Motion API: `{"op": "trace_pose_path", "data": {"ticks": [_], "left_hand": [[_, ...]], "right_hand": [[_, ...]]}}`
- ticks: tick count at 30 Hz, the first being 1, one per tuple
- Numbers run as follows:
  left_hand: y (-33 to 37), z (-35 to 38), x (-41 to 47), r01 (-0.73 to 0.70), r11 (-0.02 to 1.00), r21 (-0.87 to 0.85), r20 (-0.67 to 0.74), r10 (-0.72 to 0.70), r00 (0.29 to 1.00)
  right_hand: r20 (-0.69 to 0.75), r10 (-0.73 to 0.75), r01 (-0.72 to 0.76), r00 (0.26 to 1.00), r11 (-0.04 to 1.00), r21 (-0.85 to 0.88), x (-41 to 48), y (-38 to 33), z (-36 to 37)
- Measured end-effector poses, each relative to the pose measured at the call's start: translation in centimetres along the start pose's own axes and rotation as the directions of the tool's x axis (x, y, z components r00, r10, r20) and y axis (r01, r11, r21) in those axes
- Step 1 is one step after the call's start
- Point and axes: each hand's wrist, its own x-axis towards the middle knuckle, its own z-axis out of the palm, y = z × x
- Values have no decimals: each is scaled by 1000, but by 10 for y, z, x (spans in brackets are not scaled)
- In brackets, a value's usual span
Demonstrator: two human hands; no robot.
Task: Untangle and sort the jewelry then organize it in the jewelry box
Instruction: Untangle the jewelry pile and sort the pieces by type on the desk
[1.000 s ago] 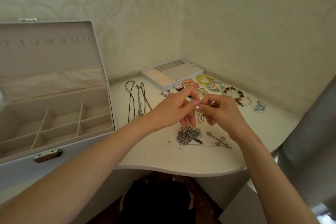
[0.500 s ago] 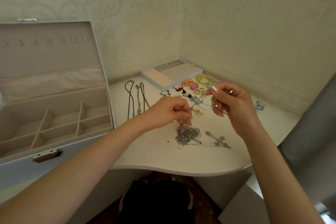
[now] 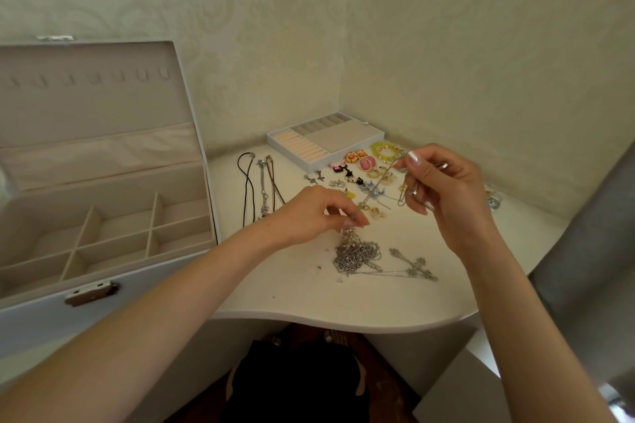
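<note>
Tangle [image 3: 357,252] sits at six o'clock, pinched by the left hand [image 3: 309,213], seemingly so the right hand [image 3: 446,189], pinching one chain [image 3: 379,180], can draw it toward two.

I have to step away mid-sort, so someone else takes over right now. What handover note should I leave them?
Left hand pinches the top of the tangled clump of chains on the table. Right hand pinches a thin chain stretched toward the left hand.
Done: necklaces laid straight; earrings grouped beside the insert tray.
Left: finish untangling, then fill the jewelry box, which is open with nothing visible in its compartments.
</note>
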Motion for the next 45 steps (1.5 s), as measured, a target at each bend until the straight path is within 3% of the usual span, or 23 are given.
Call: {"op": "trace_pose_path", "data": {"ticks": [8, 21, 24, 28, 31, 38, 45], "left_hand": [[-2, 4, -3, 36, 999, 2, 19, -36, 999], [2, -1, -4, 36, 985, 166, 104, -54, 993], [12, -4, -2, -22, 998, 66, 59, 18, 998], [28, -10, 0, -84, 994, -74, 114, 92, 989], [30, -11, 2, -89, 995, -53, 74, 93, 993], [39, -14, 2, -104, 964, -245, -60, 92, 994], [42, -25, -2, -134, 991, -15, -150, 131, 980]], "right_hand": [[-4, -77, 77, 997, 996, 54, 3, -8, 2], [6, -93, 92, 996, 994, 50, 10, -19, 4], [18, -93, 93, 995, 995, 35, 11, -20, 5], [20, -92, 92, 996, 995, 25, 12, -21, 5], [12, -95, 95, 995, 995, 32, 13, -23, 4], [9, -83, 83, 997, 997, -4, 13, -23, 4], [108, 4, 7, 994, 995, -104, 14, -23, 9]]}}
